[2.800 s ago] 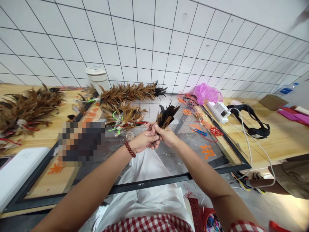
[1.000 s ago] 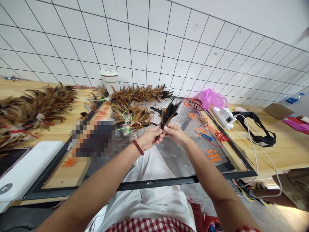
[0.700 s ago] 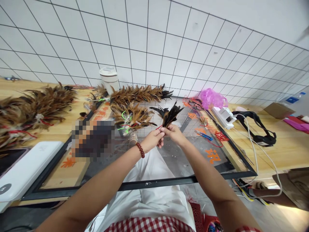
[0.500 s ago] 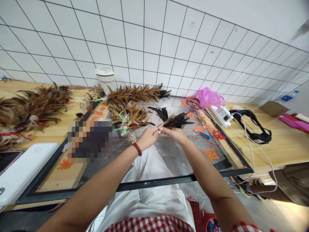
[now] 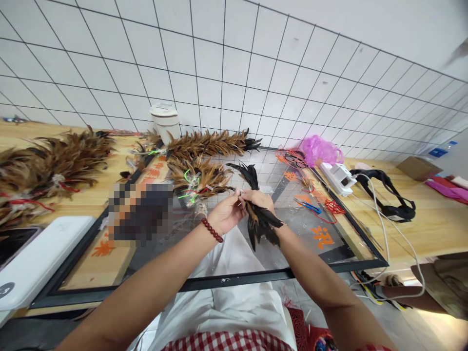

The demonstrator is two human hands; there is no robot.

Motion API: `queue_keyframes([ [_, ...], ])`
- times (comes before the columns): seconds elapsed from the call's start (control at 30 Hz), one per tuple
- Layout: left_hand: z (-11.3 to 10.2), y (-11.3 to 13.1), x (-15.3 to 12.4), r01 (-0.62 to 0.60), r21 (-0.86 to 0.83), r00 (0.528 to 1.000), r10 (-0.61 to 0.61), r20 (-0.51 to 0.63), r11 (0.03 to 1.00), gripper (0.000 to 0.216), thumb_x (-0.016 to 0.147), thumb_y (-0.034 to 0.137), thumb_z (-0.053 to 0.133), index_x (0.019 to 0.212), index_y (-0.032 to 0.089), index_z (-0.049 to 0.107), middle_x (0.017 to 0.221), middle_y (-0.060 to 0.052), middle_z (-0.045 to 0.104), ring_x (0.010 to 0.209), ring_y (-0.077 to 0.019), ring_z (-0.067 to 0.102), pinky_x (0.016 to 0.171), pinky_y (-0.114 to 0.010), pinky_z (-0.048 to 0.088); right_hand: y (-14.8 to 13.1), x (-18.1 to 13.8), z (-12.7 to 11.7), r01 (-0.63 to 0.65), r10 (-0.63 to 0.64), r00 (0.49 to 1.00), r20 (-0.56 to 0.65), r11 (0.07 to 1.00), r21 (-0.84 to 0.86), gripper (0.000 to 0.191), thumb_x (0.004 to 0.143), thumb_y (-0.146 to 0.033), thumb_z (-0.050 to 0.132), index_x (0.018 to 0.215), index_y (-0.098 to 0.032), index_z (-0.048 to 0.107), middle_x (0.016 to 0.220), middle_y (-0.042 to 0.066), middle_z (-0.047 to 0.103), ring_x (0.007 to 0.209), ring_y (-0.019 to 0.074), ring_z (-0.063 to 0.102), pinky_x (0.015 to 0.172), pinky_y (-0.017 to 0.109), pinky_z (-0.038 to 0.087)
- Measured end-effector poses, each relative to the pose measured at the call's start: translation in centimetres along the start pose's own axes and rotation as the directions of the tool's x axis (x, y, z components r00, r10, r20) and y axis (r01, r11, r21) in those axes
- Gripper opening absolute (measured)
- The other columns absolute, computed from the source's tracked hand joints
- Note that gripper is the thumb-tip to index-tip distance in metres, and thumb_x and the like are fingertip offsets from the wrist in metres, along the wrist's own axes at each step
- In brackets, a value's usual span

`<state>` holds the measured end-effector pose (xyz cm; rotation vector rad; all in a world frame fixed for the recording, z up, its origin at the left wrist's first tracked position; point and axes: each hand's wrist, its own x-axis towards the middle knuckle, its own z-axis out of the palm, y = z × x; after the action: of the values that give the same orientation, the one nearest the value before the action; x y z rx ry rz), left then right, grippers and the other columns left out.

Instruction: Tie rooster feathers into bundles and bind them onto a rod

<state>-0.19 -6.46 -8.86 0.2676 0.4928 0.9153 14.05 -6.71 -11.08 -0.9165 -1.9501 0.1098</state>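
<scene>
My right hand (image 5: 260, 201) grips a small bundle of dark brown and black feathers (image 5: 261, 224) by its quill end; the tips hang down over my wrist toward me. My left hand (image 5: 225, 213), with a red bead bracelet at the wrist, pinches the same quill end, fingers closed against the right hand. Both hands hover over a glass sheet in a black frame (image 5: 234, 279). A loose bunch of black feathers (image 5: 245, 172) lies on the glass just beyond my hands.
Brown feather bundles (image 5: 199, 176) and a long feather string (image 5: 208, 141) lie behind, more feathers (image 5: 47, 165) at left. A white cup (image 5: 166, 122), white box (image 5: 40, 258), scissors (image 5: 307, 203), red thread (image 5: 332, 206), pink bag (image 5: 321, 150), white device with cable (image 5: 338, 178) and black strap (image 5: 391, 195) surround.
The feather bundle swung from pointing up and away, over to the right, then down toward me; it now hangs over my right wrist. Both hands stayed together at its base.
</scene>
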Motion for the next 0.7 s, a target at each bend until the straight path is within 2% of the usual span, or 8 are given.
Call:
queue_keyframes([
  [0.13, 0.1, 0.3, 0.0, -0.068, -0.006, 0.997, 0.068, 0.03, 0.998, 0.008, 0.084, 0.016, 0.062, 0.078, 0.012, 0.063, 0.078, -0.003, 0.064, 0.068, -0.0072, 0.059, 0.067, -0.018, 0.05, 0.3, 0.4, -0.7, 0.223, -0.208, 0.972, 0.108, 0.96, -0.167, 0.022, 0.095, -0.024, 0.048, 0.103, -0.018, 0.068, 0.101, 0.01, 0.071, 0.101, 0.0178, 0.065, 0.085, 0.032, 0.052],
  [0.2, 0.2, 0.6, 0.0, -0.175, 0.049, 0.984, 0.174, 0.034, 0.983, 0.012, 0.083, 0.019, 0.064, 0.073, 0.013, 0.062, 0.077, -0.003, 0.064, 0.072, -0.0092, 0.06, 0.07, -0.021, 0.05, 0.4, 0.6, -1.0, 0.328, -0.285, 0.939, 0.193, 0.912, -0.246, 0.026, 0.095, -0.018, 0.045, 0.112, -0.019, 0.065, 0.104, 0.01, 0.07, 0.098, 0.0169, 0.065, 0.083, 0.032, 0.052],
  [0.27, 0.2, 1.0, 0.0, -0.302, 0.132, 0.953, 0.297, 0.058, 0.944, 0.018, 0.08, 0.025, 0.068, 0.069, 0.014, 0.059, 0.069, -0.002, 0.061, 0.069, -0.0099, 0.059, 0.069, -0.022, 0.049, 0.3, 0.8, -1.1, 0.336, -0.284, 0.934, 0.218, 0.905, -0.259, 0.028, 0.095, -0.016, 0.045, 0.115, -0.022, 0.064, 0.107, 0.009, 0.069, 0.098, 0.0169, 0.064, 0.083, 0.033, 0.052],
  [0.4, 0.3, 1.7, 0.1, -0.473, 0.35, 0.88, 0.452, 0.146, 0.808, 0.028, 0.074, 0.037, 0.073, 0.069, 0.013, 0.06, 0.062, 0.0, 0.057, 0.061, -0.0089, 0.054, 0.06, -0.02, 0.045, -1.4, 0.8, -0.7, 0.156, -0.154, 0.987, 0.043, 0.986, -0.062, 0.023, 0.093, -0.021, 0.048, 0.103, -0.025, 0.067, 0.101, 0.006, 0.067, 0.092, 0.0154, 0.063, 0.08, 0.031, 0.051],
  [0.47, 0.3, 1.7, 0.0, -0.484, 0.413, 0.873, 0.462, 0.158, 0.772, 0.031, 0.072, 0.041, 0.074, 0.07, 0.013, 0.06, 0.059, 0.001, 0.055, 0.057, -0.0086, 0.052, 0.056, -0.02, 0.043, -2.2, 1.1, -0.5, 0.011, 0.001, 0.996, -0.092, 0.992, 0.128, 0.018, 0.09, -0.025, 0.053, 0.101, -0.024, 0.067, 0.092, 0.005, 0.064, 0.083, 0.0141, 0.06, 0.074, 0.029, 0.05],
  [0.53, 0.3, 1.7, -0.2, -0.449, 0.458, 0.892, 0.416, 0.178, 0.767, 0.033, 0.071, 0.043, 0.073, 0.069, 0.013, 0.058, 0.055, 0.003, 0.051, 0.051, -0.0082, 0.05, 0.052, -0.02, 0.04, -2.3, 1.5, -0.6, -0.15, 0.211, 0.964, -0.161, 0.934, 0.324, 0.022, 0.087, -0.031, 0.059, 0.106, -0.023, 0.065, 0.087, 0.003, 0.059, 0.075, 0.0126, 0.055, 0.068, 0.027, 0.048],
  [0.6, 0.3, 1.5, -0.4, -0.366, 0.513, 0.93, 0.294, 0.219, 0.777, 0.034, 0.071, 0.043, 0.073, 0.068, 0.013, 0.058, 0.052, 0.004, 0.047, 0.046, -0.0072, 0.047, 0.047, -0.019, 0.036, -1.8, 1.8, -0.9, -0.294, 0.38, 0.922, -0.074, 0.812, 0.504, 0.033, 0.085, -0.039, 0.06, 0.114, -0.023, 0.063, 0.08, 0.0, 0.055, 0.068, 0.0112, 0.051, 0.064, 0.026, 0.045],
  [0.7, 0.2, 1.2, -0.8, -0.194, 0.554, 0.966, 0.059, 0.252, 0.809, 0.034, 0.071, 0.041, 0.074, 0.068, 0.012, 0.058, 0.05, 0.005, 0.042, 0.042, -0.0051, 0.042, 0.043, -0.018, 0.03, -0.5, 1.7, -1.5, -0.473, 0.421, 0.873, 0.246, 0.607, 0.639, 0.046, 0.084, -0.049, 0.059, 0.119, -0.019, 0.062, 0.068, -0.002, 0.054, 0.061, 0.0104, 0.048, 0.06, 0.025, 0.042],
])
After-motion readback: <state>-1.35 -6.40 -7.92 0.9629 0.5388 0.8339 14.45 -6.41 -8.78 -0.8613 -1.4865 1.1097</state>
